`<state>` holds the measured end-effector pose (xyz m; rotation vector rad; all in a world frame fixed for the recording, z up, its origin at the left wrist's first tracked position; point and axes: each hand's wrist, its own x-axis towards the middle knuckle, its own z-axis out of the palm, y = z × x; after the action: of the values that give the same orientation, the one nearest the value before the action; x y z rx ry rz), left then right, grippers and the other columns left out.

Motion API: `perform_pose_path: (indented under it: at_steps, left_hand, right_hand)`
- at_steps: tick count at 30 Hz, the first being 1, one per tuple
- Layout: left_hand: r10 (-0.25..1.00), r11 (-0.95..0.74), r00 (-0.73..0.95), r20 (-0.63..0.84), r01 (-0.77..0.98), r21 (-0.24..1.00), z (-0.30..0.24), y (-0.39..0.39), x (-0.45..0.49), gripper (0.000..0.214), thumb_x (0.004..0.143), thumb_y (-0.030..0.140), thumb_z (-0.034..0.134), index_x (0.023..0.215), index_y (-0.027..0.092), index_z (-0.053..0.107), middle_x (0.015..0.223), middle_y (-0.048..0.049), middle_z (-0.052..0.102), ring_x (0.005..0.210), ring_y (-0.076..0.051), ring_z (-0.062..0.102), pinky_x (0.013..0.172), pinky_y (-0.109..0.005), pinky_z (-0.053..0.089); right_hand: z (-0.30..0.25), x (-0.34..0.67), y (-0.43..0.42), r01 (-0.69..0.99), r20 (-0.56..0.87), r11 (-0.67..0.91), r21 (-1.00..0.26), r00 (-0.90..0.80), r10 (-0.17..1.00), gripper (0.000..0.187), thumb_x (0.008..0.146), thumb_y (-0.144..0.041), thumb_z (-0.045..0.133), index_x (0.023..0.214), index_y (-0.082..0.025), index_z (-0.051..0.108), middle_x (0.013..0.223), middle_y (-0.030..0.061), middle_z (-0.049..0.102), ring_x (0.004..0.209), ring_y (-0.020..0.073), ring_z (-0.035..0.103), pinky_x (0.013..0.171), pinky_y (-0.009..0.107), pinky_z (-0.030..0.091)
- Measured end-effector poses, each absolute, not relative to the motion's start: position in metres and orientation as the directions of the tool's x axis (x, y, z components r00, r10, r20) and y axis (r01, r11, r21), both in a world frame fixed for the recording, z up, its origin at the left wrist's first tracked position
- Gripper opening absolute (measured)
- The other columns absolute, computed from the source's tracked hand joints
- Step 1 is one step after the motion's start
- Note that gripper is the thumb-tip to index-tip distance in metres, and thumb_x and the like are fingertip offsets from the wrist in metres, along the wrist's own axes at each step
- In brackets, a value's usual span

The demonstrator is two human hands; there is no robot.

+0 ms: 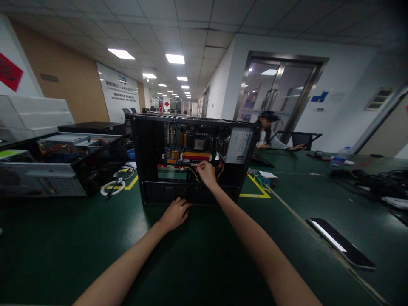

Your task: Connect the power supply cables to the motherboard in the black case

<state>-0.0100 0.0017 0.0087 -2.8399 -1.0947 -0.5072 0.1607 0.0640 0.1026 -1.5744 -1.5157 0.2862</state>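
A black computer case (191,193) stands on edge in front of me with its side off. Inside it are a motherboard (174,146) with red and yellow memory slots (195,156) and a power supply (238,144) at the upper right. My right hand (208,174) reaches in just below the memory slots, thumb and fingers pinched together. What sits between them is too small to make out. Thin yellow cables (193,171) hang beside these fingers. Flat near the case's lower front edge lies my left hand (175,214), fingers stretched out, holding nothing.
Left of the case are a second opened computer (54,170) and a coiled white cable (113,188). On the right are a phone (341,242), a plastic bottle (341,156) and a heap of black cables (360,178). Another person (270,131) sits across the green table (306,191).
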Motion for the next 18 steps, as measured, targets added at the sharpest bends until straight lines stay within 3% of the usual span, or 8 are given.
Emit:
perform_pose_path:
  at_steps: [2,5,9,12,18]
  left_hand:
    - [0.643,-0.746,0.691,0.33,0.663,0.064,0.007,0.003,-0.01,0.031,0.081,0.017,0.044,0.111,0.019,0.05,0.096,-0.0064,0.053,0.091,-0.02,0.045,0.08,-0.033,0.038]
    - [0.641,-0.745,0.69,0.337,0.664,0.057,0.005,0.003,-0.01,0.03,0.08,0.018,0.045,0.11,0.019,0.051,0.096,-0.0062,0.053,0.091,-0.02,0.045,0.081,-0.034,0.037]
    - [0.635,-0.751,0.702,0.323,0.658,0.045,0.005,0.003,-0.009,0.023,0.08,0.018,0.046,0.102,0.018,0.055,0.092,-0.0057,0.054,0.091,-0.02,0.046,0.083,-0.035,0.036]
    - [0.641,-0.746,0.691,0.334,0.663,0.061,0.006,0.003,-0.009,0.028,0.08,0.017,0.046,0.107,0.019,0.053,0.095,-0.0052,0.055,0.092,-0.02,0.045,0.082,-0.033,0.037]
    - [0.644,-0.742,0.682,0.347,0.667,0.066,0.005,0.002,-0.009,0.031,0.08,0.016,0.046,0.111,0.02,0.051,0.098,-0.005,0.054,0.094,-0.02,0.046,0.084,-0.034,0.037]
  right_hand:
    - [0.102,0.155,0.036,0.706,0.506,0.277,-0.652,0.133,0.852,0.014,0.075,-0.018,0.043,0.082,-0.019,0.055,0.073,0.0004,0.062,0.066,0.0102,0.057,0.061,0.018,0.04]
    - [0.09,0.147,-0.01,0.711,0.528,0.404,-0.576,-0.054,0.848,0.016,0.078,-0.019,0.041,0.085,-0.019,0.054,0.068,-0.001,0.059,0.061,0.0091,0.054,0.058,0.017,0.037]
    - [0.058,0.142,-0.059,0.719,0.368,0.502,-0.48,-0.355,0.859,0.014,0.08,-0.02,0.042,0.084,-0.018,0.055,0.063,-0.0021,0.055,0.055,0.0077,0.049,0.054,0.017,0.032]
    - [0.036,0.144,-0.082,0.74,0.224,0.543,-0.397,-0.496,0.839,0.014,0.081,-0.02,0.041,0.086,-0.018,0.054,0.065,-0.0015,0.056,0.054,0.0077,0.049,0.052,0.018,0.03]
    - [0.021,0.147,-0.1,0.774,0.085,0.569,-0.278,-0.57,0.817,0.015,0.084,-0.022,0.038,0.089,-0.018,0.052,0.081,0.0022,0.058,0.07,0.0105,0.052,0.059,0.019,0.034]
